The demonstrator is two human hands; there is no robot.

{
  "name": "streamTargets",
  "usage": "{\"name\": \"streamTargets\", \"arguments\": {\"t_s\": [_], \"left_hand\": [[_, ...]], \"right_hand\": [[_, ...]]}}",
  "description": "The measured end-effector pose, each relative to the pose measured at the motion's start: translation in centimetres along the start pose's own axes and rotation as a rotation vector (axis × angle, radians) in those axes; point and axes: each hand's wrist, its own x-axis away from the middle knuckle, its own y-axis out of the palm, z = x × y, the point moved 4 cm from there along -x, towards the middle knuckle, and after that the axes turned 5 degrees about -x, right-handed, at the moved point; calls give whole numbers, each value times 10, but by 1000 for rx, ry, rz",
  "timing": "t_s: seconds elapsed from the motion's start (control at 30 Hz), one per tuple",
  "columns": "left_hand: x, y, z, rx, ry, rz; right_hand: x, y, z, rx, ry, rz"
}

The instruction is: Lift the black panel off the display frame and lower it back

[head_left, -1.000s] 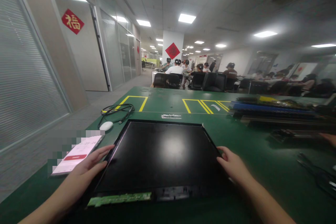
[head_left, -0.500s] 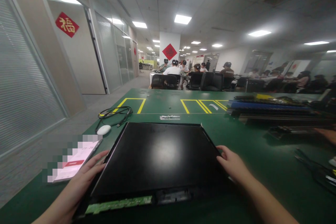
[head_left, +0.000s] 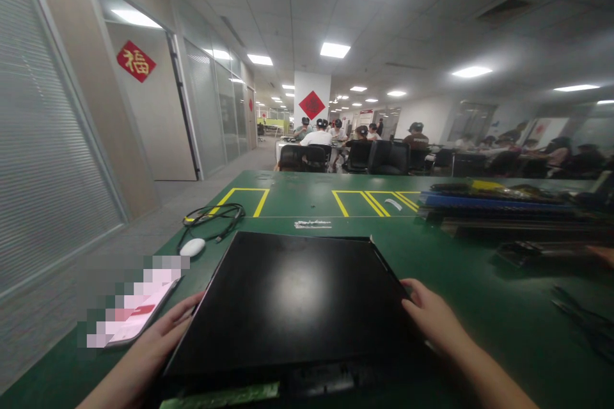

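Observation:
A black LCD panel (head_left: 288,307) lies in front of me over the green table, its glossy face up and reflecting a light. Along its near edge runs a green circuit board strip (head_left: 225,395), partly cut off by the bottom of the view. My left hand (head_left: 175,326) is closed on the panel's left edge, the fingertips partly hidden by its side. On the opposite edge my right hand (head_left: 426,310) grips with thumb and fingers. Thin dark frame pieces show along the panel's far and right edges.
Left of the panel are a pink-screened phone (head_left: 139,316), a white mouse (head_left: 192,247) and a coiled black cable (head_left: 215,214). Long dark and blue strips (head_left: 499,201) are piled at the right. Part of another person's hand (head_left: 602,254) shows at the right edge. People sit farther back.
The view has tilted up slightly, so everything appears lower and less of the circuit board shows. Both hands keep their hold on the panel. The other person's hand has moved farther right.

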Motion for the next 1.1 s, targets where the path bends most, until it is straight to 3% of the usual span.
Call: {"name": "streamTargets", "arguments": {"t_s": [0.2,0.43,0.73,1.1], "left_hand": [[3,3,1,27,-29,-163],[6,1,6,43,-63,-98],[0,-3,1,15,117,-25],[5,-3,0,8,139,-32]], "right_hand": [[-1,2,0,48,-27,-35],[0,2,-4,43,-16,-61],[0,2,-2,43,-20,-47],[1,1,-3,43,-21,-37]]}}
